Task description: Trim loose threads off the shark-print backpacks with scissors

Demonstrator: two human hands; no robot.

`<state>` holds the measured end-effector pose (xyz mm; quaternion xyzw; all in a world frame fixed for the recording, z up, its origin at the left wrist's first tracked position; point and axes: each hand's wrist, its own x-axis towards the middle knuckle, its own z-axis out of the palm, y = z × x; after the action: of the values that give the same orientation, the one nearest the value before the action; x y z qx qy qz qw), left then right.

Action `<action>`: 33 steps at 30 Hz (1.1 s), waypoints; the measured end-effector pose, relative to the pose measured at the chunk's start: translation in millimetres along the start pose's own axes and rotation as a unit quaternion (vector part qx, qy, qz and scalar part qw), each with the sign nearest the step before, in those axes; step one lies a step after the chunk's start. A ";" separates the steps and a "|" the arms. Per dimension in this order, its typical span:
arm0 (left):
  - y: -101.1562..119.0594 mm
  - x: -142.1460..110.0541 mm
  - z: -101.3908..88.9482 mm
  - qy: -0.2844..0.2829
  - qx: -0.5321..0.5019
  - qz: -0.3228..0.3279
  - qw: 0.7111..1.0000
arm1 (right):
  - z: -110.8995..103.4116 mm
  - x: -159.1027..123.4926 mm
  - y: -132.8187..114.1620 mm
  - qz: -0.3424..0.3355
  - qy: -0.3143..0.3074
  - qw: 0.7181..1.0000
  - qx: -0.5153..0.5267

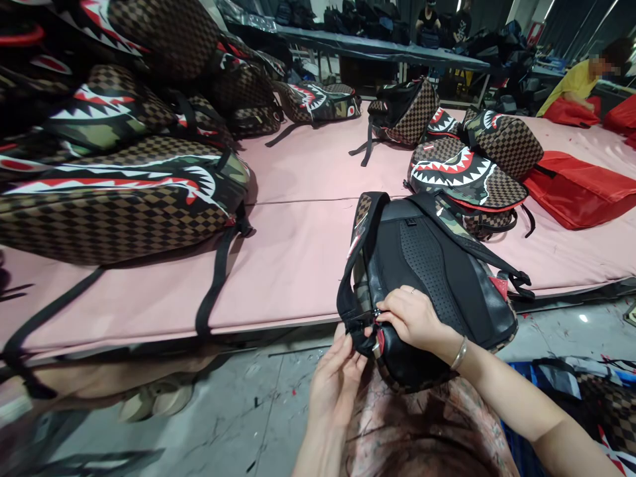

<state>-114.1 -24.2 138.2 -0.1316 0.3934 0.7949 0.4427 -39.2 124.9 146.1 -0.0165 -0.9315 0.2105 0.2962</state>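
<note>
A backpack [427, 265] lies with its black padded back panel up, over the front edge of the pink table and against my lap. My left hand [340, 368] is closed on the lower end of a black shoulder strap [348, 298], by its buckle. Just above it, my right hand [410, 318] pinches at the same strap end, near the lower left corner of the bag. A ring and a bracelet are on my right hand and wrist. The fingers partly hide the buckle. The other shoulder strap [477, 248] runs down the right side, its end loose.
Checkered shark-mouth backpacks [124, 199] are piled on the left of the pink table [293, 252]; more [462, 165] lie beyond my bag. Red bags [586, 189] lie at the right, near a person in yellow [566, 86]. More bags [596, 397] sit low at my right.
</note>
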 end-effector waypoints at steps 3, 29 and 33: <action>0.0 0.1 0.4 -0.008 0.002 0.006 1.000 | -0.6 0.1 -2.8 -0.008 -0.006 1.000 -0.002; 13.2 -1.4 6.1 0.029 0.039 -0.009 0.999 | 7.6 -6.1 -16.6 0.139 -0.005 0.979 0.146; 15.7 -2.8 13.5 0.063 0.066 -0.005 0.996 | 19.5 -11.2 -14.0 0.004 0.002 0.999 0.038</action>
<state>-123.4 -20.6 156.7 -0.1543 0.4716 0.7549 0.4288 -39.5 102.9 131.3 -0.0097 -0.9223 0.2465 0.2974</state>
